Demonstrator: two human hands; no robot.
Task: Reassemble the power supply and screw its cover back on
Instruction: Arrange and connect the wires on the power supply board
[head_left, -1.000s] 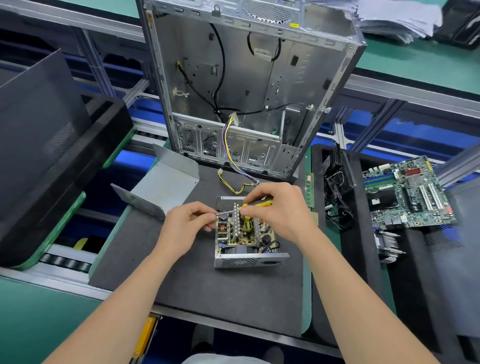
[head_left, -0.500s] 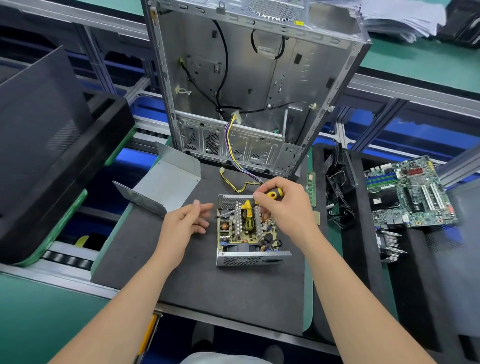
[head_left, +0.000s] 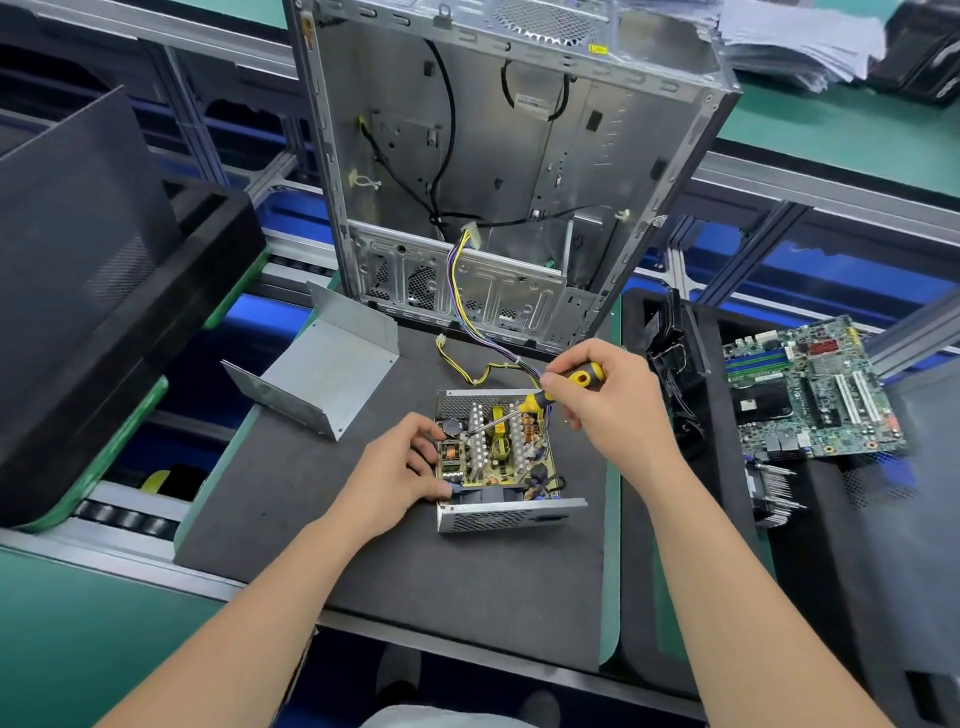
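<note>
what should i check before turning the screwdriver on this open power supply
1. Screwdriver gripped by right hand: ok.
2. Tip seated on a screw in the board: cannot tell, too small.
3. Left hand holding the power supply at its left edge: ok.
4. Cover off, lying apart on the mat: ok.
5. Wires clear of the shaft: cannot tell; they pass under the right hand.

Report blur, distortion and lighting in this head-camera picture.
Head view, centre: sharp, the power supply and screwdriver read clearly. Head view, edges: smeared, with the motherboard and paper stack blurred. Head view overall: the wide-angle lens bows and splays the computer case; lighting is even, shadows are soft, and there is no harsh glare on its metal.
</note>
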